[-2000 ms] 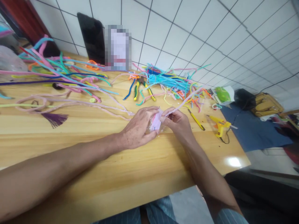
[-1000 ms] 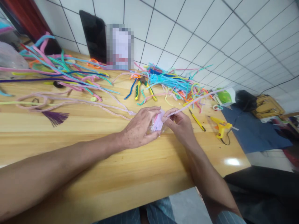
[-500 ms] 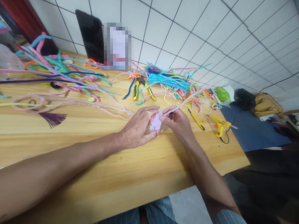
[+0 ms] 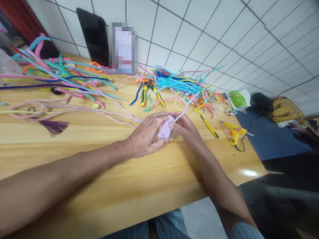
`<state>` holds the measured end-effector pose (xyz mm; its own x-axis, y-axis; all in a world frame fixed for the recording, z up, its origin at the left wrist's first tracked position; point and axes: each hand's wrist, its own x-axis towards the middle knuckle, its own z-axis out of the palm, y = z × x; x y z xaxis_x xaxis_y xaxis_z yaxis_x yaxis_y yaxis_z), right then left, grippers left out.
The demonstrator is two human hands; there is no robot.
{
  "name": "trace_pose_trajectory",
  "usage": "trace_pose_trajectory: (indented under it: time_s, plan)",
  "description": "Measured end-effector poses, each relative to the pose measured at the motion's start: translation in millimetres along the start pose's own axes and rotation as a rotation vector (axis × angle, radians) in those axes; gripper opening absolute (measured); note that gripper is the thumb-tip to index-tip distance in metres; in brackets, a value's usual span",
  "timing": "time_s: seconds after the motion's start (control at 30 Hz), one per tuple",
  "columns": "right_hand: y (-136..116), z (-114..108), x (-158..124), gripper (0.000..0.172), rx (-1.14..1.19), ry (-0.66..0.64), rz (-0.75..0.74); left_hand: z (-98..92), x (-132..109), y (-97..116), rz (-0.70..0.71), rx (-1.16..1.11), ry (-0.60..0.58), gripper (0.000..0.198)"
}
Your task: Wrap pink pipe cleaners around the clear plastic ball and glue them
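Between my hands is a small clear plastic piece wrapped with pale pink pipe cleaner (image 4: 165, 128), low over the wooden table. My left hand (image 4: 147, 134) grips it from the left, fingers over the top and thumb along the near side. My right hand (image 4: 185, 127) pinches at its right side, thumb pressed on the wrapped strands. A loose pale pink pipe cleaner end (image 4: 186, 108) sticks up and to the right from between the right fingers. The piece's underside and several fingertips are hidden.
Pliers with green-yellow handles (image 4: 149, 91) lie beyond my hands, beside a bundle of blue pipe cleaners (image 4: 176, 85). A yellow cutter (image 4: 209, 126) and a yellow glue gun (image 4: 235, 132) lie right. Loose pipe cleaners (image 4: 62, 78) and a purple tassel (image 4: 54, 126) are left.
The loose pale pink end has become shorter and steeper beyond my right hand. The right fingers have closed in over the wrapped piece; my left hand keeps its grip.
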<state>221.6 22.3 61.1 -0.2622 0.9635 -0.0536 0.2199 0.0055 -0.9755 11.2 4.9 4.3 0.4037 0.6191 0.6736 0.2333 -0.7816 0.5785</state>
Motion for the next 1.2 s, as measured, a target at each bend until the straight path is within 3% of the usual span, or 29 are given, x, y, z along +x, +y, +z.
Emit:
trace_pose_trajectory:
  time_s: [0.37, 0.73, 0.93, 1.2]
  plan:
    - [0.3, 3.5, 1.3, 0.052, 0.026, 0.055, 0.023, -0.7, -0.9, -1.0, 0.048, 0.008, -0.007, 0.073]
    - [5.6, 3.2, 1.3, 0.046, 0.042, 0.057, 0.012, 0.2, -4.8, -5.2, 0.084, 0.031, -0.055, 0.045]
    - [9.9, 0.8, 1.9, 0.045, 0.097, 0.015, 0.015, -3.0, -4.0, -5.9, 0.1, 0.099, -0.101, 0.042]
    - [7.4, -5.8, 2.2, 0.053, 0.016, 0.005, 0.017, 0.0, -0.2, -3.7, 0.096, 0.119, -0.063, 0.043]
